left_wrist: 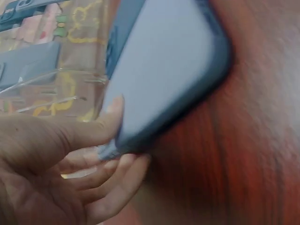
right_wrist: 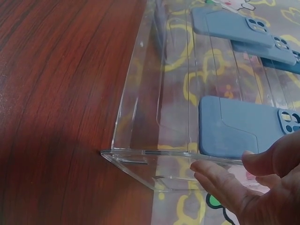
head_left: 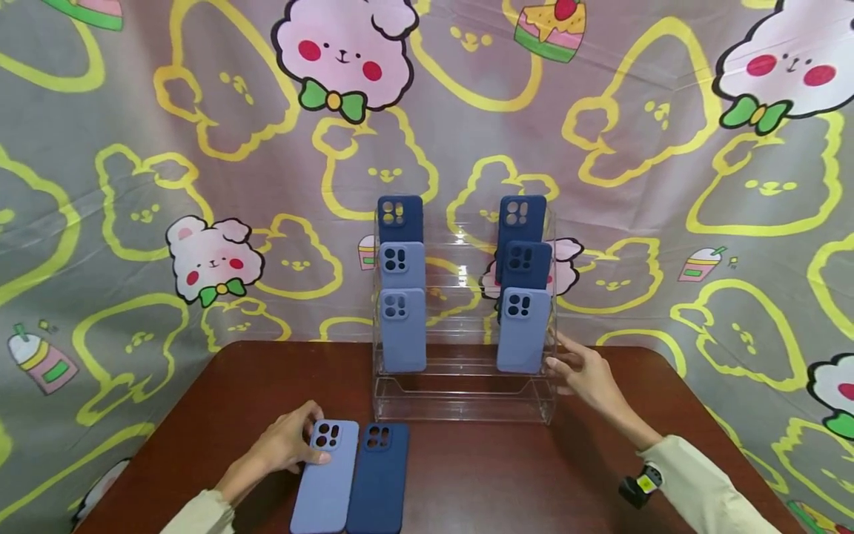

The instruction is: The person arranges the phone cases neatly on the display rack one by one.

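At the front of the table, my left hand (head_left: 287, 443) pinches the upper left edge of a light lavender-blue phone case (head_left: 325, 482), thumb on its back and fingers at its side and underneath. In the left wrist view this phone case (left_wrist: 164, 61) appears tilted, slightly blurred. Right beside it lies a dark blue phone case (head_left: 377, 482). My right hand (head_left: 590, 378) is at the right side of a clear acrylic display stand (head_left: 463, 408), its fairly straight fingers (right_wrist: 218, 180) against the side panel. The thumb is close to a light blue phone case (right_wrist: 234, 129) on the stand.
Two columns of phone cases stand on the tiers: dark blue (head_left: 400, 219) above two lighter ones (head_left: 403, 334) on the left, two dark (head_left: 523, 215) above a light one (head_left: 523, 334) on the right. Behind the brown table (head_left: 467, 475) hangs a patterned cloth (head_left: 460, 133).
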The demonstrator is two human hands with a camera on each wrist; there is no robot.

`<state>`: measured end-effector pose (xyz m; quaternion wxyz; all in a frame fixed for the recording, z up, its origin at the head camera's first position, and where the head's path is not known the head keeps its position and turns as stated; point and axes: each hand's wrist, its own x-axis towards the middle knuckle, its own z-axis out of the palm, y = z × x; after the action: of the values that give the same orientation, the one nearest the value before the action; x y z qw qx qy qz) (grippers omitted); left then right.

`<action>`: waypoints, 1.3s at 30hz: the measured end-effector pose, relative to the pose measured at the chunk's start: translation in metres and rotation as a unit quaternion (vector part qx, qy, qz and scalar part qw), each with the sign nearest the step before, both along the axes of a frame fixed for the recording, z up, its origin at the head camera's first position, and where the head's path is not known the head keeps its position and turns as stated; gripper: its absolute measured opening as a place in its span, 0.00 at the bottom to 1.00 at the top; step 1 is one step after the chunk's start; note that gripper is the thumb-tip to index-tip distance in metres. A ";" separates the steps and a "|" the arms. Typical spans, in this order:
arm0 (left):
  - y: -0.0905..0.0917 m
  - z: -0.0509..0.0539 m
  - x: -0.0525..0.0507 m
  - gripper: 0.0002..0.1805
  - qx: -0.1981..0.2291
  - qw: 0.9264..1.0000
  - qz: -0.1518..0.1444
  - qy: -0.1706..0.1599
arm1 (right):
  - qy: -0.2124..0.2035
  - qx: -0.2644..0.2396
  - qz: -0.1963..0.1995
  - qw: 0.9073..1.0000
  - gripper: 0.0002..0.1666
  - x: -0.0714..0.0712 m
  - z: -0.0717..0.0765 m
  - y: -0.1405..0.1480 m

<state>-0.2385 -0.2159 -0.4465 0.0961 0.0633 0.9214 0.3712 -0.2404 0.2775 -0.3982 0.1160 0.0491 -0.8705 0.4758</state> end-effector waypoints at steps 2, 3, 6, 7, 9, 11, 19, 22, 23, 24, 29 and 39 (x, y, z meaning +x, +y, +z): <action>-0.003 0.001 0.000 0.29 0.012 1.000 -0.002 -0.004 | 0.000 0.000 0.002 1.000 0.37 -0.001 0.000 -0.002; -0.004 0.002 -0.001 0.28 0.020 1.000 -0.007 -0.007 | 0.000 0.002 0.001 1.000 0.37 -0.001 0.000 -0.002; -0.009 0.004 -0.003 0.25 0.068 0.997 -0.035 -0.024 | -0.001 0.006 -0.006 1.000 0.37 -0.001 0.000 -0.002; -0.011 0.004 -0.004 0.24 0.088 0.995 -0.046 -0.029 | -0.001 0.009 -0.009 1.000 0.37 -0.001 -0.001 -0.002; -0.015 0.005 -0.005 0.24 0.124 0.990 -0.060 -0.043 | -0.004 0.010 -0.014 1.000 0.37 0.000 -0.001 0.000; -0.020 0.006 -0.005 0.24 0.150 0.985 -0.064 -0.054 | -0.007 0.011 -0.017 1.000 0.37 0.001 -0.002 0.001; -0.029 0.016 -0.009 0.26 0.190 0.980 -0.028 -0.058 | -0.012 0.002 -0.018 1.000 0.37 0.002 -0.002 0.000; -0.028 0.022 -0.010 0.26 0.198 0.979 -0.016 -0.049 | -0.010 -0.004 -0.018 1.000 0.37 0.001 -0.002 0.000; -0.028 0.024 -0.010 0.26 0.199 0.979 -0.010 -0.045 | -0.007 -0.007 -0.018 1.000 0.37 0.001 -0.002 0.000; -0.027 0.025 -0.010 0.26 0.201 0.979 -0.006 -0.040 | -0.004 -0.008 -0.017 1.000 0.37 0.001 -0.002 0.000; -0.022 0.036 -0.013 0.27 0.224 0.974 0.022 -0.017 | 0.008 -0.008 -0.019 1.000 0.36 0.001 -0.002 0.000; 0.000 0.070 -0.015 0.31 0.282 0.957 0.041 0.055 | 0.012 -0.008 -0.021 1.000 0.35 0.000 -0.004 0.000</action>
<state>-0.2535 -0.2162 -0.3766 0.0079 0.0706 0.7852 0.6152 -0.2400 0.2771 -0.4018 0.1370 0.0353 -0.8659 0.4798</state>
